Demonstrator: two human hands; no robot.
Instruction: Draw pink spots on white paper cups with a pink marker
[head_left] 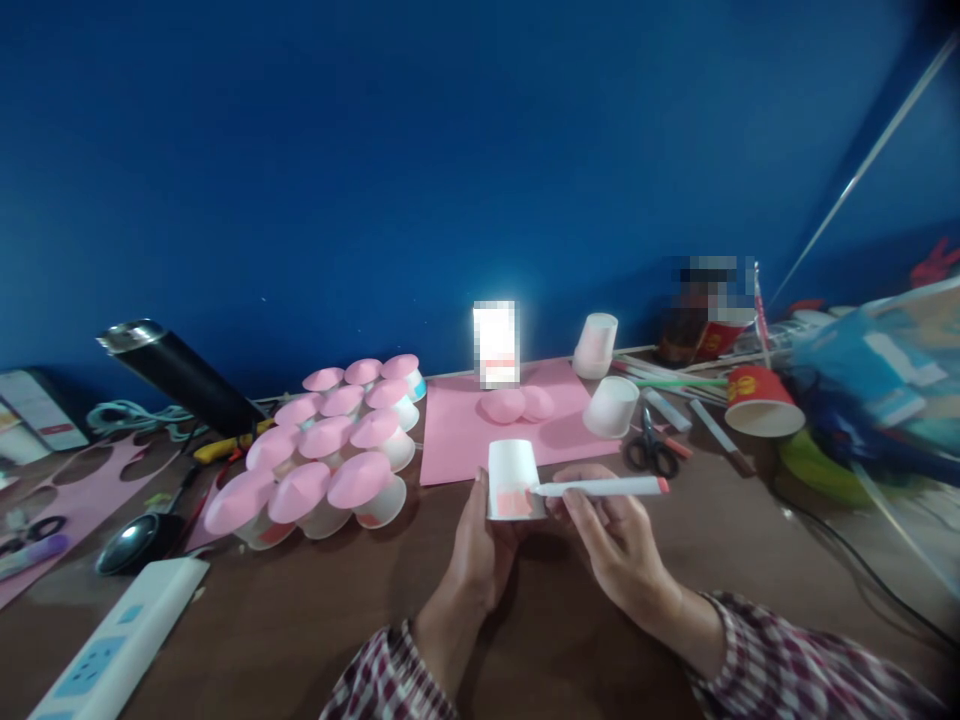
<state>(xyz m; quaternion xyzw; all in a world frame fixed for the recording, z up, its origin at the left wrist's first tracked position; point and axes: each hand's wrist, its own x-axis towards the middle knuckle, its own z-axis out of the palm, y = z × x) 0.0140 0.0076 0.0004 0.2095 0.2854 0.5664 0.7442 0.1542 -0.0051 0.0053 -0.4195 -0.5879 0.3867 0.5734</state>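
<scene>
Item: white paper cup (513, 478), held upside down above the brown table (300, 620), just in front of the pink paper sheet (457, 440). We grip it with our left hand (474, 555), which comes up from 7 o'clock of the cup; the fingers wrap its left side and back, thumb along the left wall, closed on it. A small pink patch shows on the cup's front wall near the lower rim.

Item: white marker with a red end (604, 487). We hold it in our right hand (611, 540), fingers pinched around the barrel; it lies almost level, its near tip touching the cup's right wall at 3 o'clock, beside the pink patch, and its red end pointing away to the right.

Surroundings: cluster of pink-capped cups (330, 450) at 9 o'clock of the cup; two bare white cups (611, 405) and scissors (651, 450) at 1 to 2 o'clock; red cup (759, 402) on its side farther right; white power strip (120, 640) at 8 o'clock.
</scene>
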